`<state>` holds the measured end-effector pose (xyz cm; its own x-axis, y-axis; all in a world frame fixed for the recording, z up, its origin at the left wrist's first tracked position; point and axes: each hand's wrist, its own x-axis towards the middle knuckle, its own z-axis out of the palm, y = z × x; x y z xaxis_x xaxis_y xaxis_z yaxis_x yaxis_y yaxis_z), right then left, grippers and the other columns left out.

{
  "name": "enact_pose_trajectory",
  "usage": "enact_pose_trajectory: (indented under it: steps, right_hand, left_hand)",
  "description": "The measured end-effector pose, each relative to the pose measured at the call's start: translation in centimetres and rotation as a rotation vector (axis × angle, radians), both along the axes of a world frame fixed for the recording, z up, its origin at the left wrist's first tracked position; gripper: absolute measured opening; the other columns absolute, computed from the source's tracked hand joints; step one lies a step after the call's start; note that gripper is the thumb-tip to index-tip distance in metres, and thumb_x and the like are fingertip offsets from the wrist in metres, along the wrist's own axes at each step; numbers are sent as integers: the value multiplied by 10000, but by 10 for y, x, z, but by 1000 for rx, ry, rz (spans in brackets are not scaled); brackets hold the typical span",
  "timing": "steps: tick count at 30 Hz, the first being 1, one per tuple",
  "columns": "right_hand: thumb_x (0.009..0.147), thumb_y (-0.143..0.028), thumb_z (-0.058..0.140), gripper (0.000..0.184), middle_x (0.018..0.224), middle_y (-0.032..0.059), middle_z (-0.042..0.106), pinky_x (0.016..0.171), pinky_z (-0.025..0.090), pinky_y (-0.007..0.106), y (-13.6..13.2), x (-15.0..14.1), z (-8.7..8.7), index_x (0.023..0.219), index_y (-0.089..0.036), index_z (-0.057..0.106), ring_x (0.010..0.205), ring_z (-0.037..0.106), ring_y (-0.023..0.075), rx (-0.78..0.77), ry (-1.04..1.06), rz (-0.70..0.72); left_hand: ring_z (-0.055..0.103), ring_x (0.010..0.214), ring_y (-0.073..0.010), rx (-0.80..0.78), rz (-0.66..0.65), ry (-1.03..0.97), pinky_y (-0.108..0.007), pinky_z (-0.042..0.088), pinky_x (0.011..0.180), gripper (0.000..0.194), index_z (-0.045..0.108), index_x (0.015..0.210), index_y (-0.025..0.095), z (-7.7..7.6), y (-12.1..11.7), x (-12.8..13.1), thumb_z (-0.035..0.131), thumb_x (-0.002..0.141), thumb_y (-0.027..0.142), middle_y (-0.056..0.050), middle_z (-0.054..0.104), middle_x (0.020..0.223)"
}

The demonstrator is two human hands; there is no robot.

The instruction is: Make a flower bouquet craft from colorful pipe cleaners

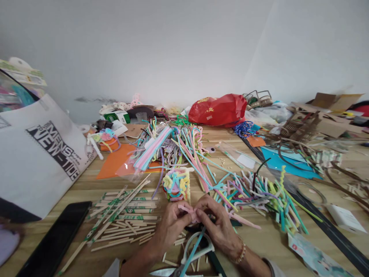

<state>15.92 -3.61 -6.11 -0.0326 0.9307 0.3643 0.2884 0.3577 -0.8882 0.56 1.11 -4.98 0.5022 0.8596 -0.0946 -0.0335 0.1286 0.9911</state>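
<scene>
My left hand (172, 225) and my right hand (216, 221) meet near the front of the table. Both are closed in a pinch on a short pink pipe cleaner (186, 209), bent between the fingertips; the fingers cover part of it. Just beyond stands a small round craft piece (174, 184) wrapped in yellow, blue and pink pipe cleaners. Below my hands lie scissors (211, 246) with white handles, crossed by a blue pipe cleaner (190, 257). A beaded bracelet (241, 254) circles my right wrist.
Chopsticks (138, 211) and cut stick pieces (127, 232) lie left of my hands, beside a black phone (57, 238). Loose pipe cleaners (259, 192) are heaped to the right. A white bag (37, 154) stands at the left, a red bag (217, 110) at the back.
</scene>
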Motion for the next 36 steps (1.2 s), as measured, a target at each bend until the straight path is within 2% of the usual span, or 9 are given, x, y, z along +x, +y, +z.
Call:
enact_pose_trajectory:
  steps: [5,8,15,20,25,28,30,33,36]
  right_hand:
    - [928,-135,472,137,790,34,580,686,438,262,-1,1,0,871,-186,586,744,560,151,153,-139,45]
    - [929,-126,461,144,815,43,584,696,446,264,-1,2,0,904,-188,588,762,565,155,178,-178,49]
    - [939,-257,508,83,791,10,588,599,474,221,-1,-1,-1,894,-203,552,674,602,133,-99,6,-9]
    - [931,-272,509,118,771,1,570,589,467,208,-2,0,-1,847,-195,540,661,593,124,-105,23,-37]
    - [938,-296,498,154,740,-9,560,566,452,201,-2,0,-2,833,-190,538,635,570,117,-144,52,-43]
    - [938,-292,495,133,752,-9,567,578,466,206,-2,-1,1,855,-195,533,640,585,120,-153,46,-29]
    - [930,-269,505,91,793,3,576,592,473,214,-2,-2,4,881,-199,537,650,586,123,-101,14,-28]
    - [912,-206,522,40,881,38,589,645,481,239,-3,-1,5,916,-202,562,736,582,147,57,-78,-46]
    - [899,-141,521,117,925,64,601,724,486,275,-2,0,3,967,-204,591,842,584,179,153,-142,-36]
  left_hand:
    - [573,580,-150,-52,-16,-49,-257,444,608,154,616,587,148,1,0,0,696,684,237,-13,621,564]
    - [570,579,-148,-68,-13,-66,-253,445,599,163,617,592,148,0,-2,0,701,688,250,-14,624,568]
    - [545,583,-122,-109,102,-98,-227,445,587,224,643,636,139,-8,-3,5,754,685,328,3,606,603]
    - [579,640,-136,-127,130,-100,-231,467,615,275,671,714,133,-11,-4,6,794,652,371,-19,651,685]
    - [607,708,-166,-193,130,-122,-258,489,672,349,664,758,134,-2,-7,7,849,566,359,-32,680,738]
    - [601,733,-167,-174,108,-128,-260,485,690,324,657,734,134,1,-7,7,818,611,387,-33,673,754]
    - [578,700,-153,-126,94,-106,-248,472,666,294,645,703,133,-1,-6,6,793,646,381,-19,643,712]
    - [536,653,-138,-19,75,-21,-232,447,624,232,637,690,129,-6,-5,5,756,688,328,-8,604,671]
    - [507,630,-133,58,80,83,-223,427,594,182,616,659,134,-11,-6,4,724,701,274,-2,571,642]
